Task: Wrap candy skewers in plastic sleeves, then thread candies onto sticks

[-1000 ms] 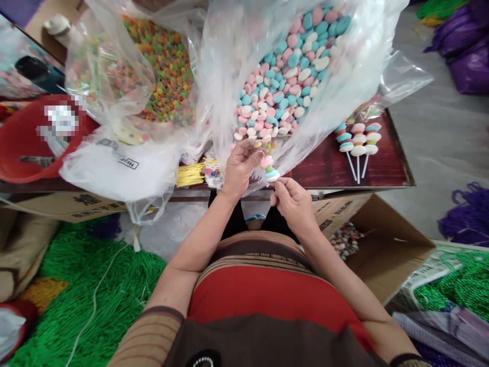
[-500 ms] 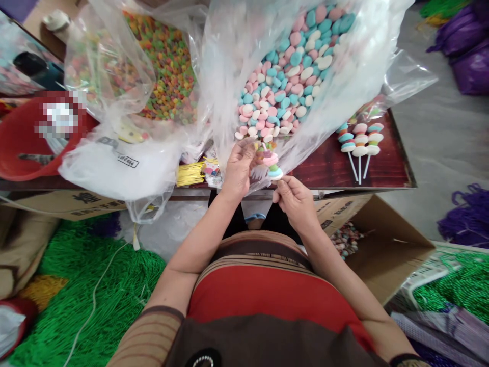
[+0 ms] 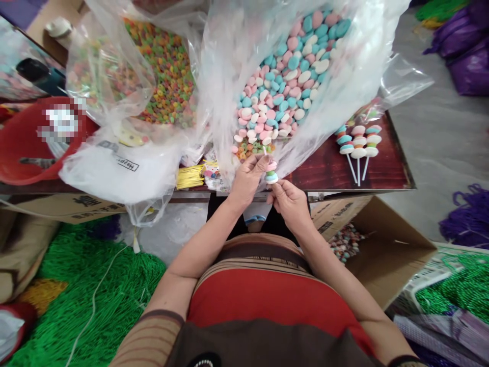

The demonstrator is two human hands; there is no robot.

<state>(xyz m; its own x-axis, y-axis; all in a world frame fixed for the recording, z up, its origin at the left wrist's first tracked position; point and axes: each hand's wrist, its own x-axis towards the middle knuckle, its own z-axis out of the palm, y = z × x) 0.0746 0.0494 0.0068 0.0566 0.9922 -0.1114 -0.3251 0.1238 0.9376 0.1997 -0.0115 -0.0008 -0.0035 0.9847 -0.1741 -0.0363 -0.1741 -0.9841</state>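
Note:
Between my hands, near the table's front edge, a candy skewer (image 3: 271, 175) carries a pink candy, a green ring and blue and white candies, threaded on a white stick whose tip shows above. My left hand (image 3: 246, 179) is closed at its upper part, fingertips against the pink candy. The lower end of the stick is pinched by my right hand (image 3: 288, 201), just under the white candy. Right behind my fingers lie fruit-coloured ring candies (image 3: 248, 149) and a large open bag of pink, blue and white candies (image 3: 282, 97).
Three finished-looking candy skewers (image 3: 358, 142) lie at the table's right. Another bag of ring candies (image 3: 171, 76), yellow twist ties (image 3: 190, 176) and a red basin (image 3: 23, 148) are on the left. Below right stands an open cardboard box (image 3: 389, 250) with wrapped items inside.
My left hand has come down from the ring candies toward me and closed on the skewer's upper part. The stick tip now shows above the pink candy. My right hand stays nearly in place.

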